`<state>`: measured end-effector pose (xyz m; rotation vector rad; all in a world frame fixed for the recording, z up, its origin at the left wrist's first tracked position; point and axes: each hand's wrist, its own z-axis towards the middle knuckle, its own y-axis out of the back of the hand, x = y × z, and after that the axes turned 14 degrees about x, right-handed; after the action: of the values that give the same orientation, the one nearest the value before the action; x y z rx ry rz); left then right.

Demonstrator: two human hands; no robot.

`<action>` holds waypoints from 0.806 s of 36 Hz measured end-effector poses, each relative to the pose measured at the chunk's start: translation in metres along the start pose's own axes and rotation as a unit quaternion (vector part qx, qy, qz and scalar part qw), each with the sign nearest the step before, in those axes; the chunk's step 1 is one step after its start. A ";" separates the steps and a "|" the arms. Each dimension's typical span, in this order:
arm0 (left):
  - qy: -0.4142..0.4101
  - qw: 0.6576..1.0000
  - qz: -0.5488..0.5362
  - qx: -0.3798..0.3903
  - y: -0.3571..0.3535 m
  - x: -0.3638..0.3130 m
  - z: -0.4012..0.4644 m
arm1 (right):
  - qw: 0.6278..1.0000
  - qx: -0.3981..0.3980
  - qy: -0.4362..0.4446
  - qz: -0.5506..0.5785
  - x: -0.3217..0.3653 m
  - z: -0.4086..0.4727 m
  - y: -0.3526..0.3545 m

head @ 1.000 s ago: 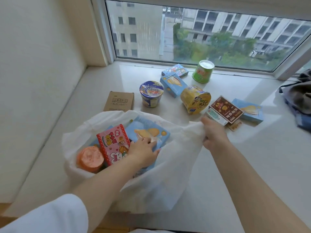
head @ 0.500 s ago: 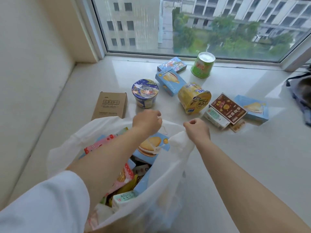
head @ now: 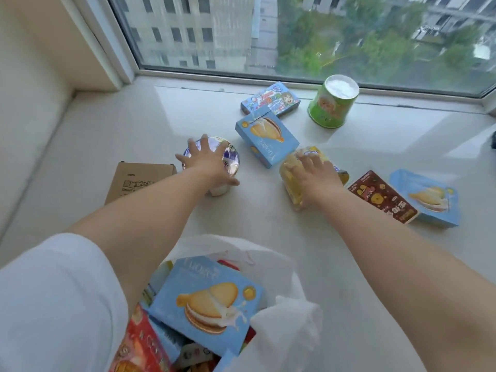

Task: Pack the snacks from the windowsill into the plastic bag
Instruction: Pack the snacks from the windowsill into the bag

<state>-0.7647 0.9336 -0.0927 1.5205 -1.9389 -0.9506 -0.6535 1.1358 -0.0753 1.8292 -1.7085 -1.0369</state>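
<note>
A pale windowsill [head: 335, 264] is running beneath a wide window [head: 308, 36] across the top of the frame, and snacks are lying scattered over its middle. At centre left the left hand [head: 208, 163] is spreading its straight fingers over the lid of an upright blue cup [head: 230, 159], while at centre right the right hand [head: 316, 175] is curling over a yellow cup [head: 291, 181] lying on its side. The white plastic bag [head: 290, 326] is sitting open at the bottom centre, already holding a blue biscuit box [head: 206, 302], with a second blue box [head: 267, 139], a green cup [head: 331, 103] and a brown packet [head: 382, 196] lying farther up.
</note>
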 end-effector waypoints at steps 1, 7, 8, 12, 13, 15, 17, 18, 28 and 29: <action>0.004 1.000 -0.003 0.013 0.001 0.000 0.007 | 1.000 0.014 0.006 -0.016 -0.003 0.007 0.001; 0.016 0.996 -0.064 0.063 0.004 0.000 0.034 | 0.991 0.061 0.047 -0.111 -0.018 0.040 0.009; 0.017 0.996 -0.066 0.064 0.003 0.001 0.038 | 0.990 0.062 0.053 -0.114 -0.021 0.044 0.009; 0.019 0.996 -0.075 0.046 0.000 0.004 0.044 | 0.991 0.067 0.046 -0.105 -0.022 0.051 0.010; 0.018 0.995 -0.089 0.041 0.000 0.005 0.045 | 0.993 0.065 0.032 -0.095 -0.021 0.051 0.010; 0.022 0.990 -0.137 0.038 -0.001 0.009 0.046 | 0.996 0.063 -0.004 -0.070 -0.016 0.049 0.008; 0.034 0.980 -0.187 0.054 -0.004 0.014 0.045 | 0.996 0.068 -0.037 -0.038 -0.010 0.048 0.006; 0.038 0.976 -0.204 0.064 -0.006 0.017 0.044 | 0.996 0.074 -0.053 -0.016 -0.008 0.047 0.006; 0.023 0.806 -0.575 0.137 -0.041 0.033 0.014 | 0.870 0.085 -0.212 0.436 0.004 0.023 0.007; 0.027 0.770 -0.618 0.157 -0.045 0.033 0.011 | 0.853 0.080 -0.221 0.466 0.008 0.021 0.006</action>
<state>-0.7534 0.8981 -0.1356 3.0678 -0.8387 -0.9859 -0.6734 1.1308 -0.0853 0.5976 -2.5875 -0.8992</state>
